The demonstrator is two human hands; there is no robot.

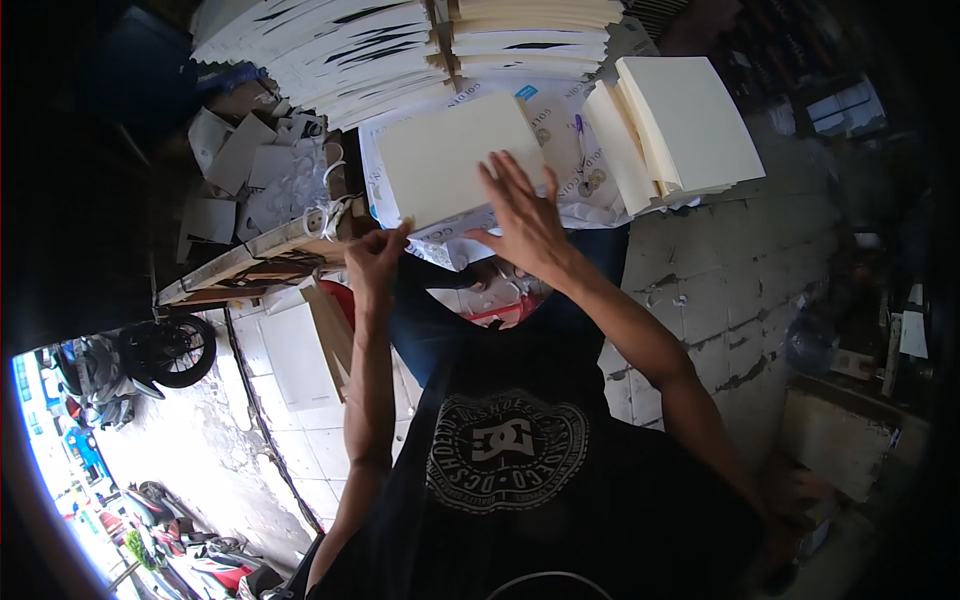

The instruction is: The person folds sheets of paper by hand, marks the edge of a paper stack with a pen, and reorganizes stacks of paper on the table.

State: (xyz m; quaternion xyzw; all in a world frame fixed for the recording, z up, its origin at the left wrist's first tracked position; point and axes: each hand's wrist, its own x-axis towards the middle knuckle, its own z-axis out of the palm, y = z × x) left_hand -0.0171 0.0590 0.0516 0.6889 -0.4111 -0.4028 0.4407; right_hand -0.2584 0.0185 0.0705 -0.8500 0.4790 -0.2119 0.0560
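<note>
A cream sheet or thin stack of paper (440,165) lies on a work surface covered with printed "Golden Coin" wrapping (565,125). My right hand (525,220) rests on its right part, fingers spread and palm down. At the near left corner, my left hand (375,262) is closed in a pinch, with a small tan bit at its fingertips. Whether that is a corner of the paper or a separate piece is too small to tell. To the right stands a thick block of cream paper (700,125), partly fanned at its left side.
Tall piles of folded paper (320,50) stand at the back, with another pile (530,40) beside them. Paper scraps (240,160) fill the left side behind a wooden board edge (250,258). A purple pen (580,128) lies on the wrapping. Parked motorcycles (170,350) show outside at left.
</note>
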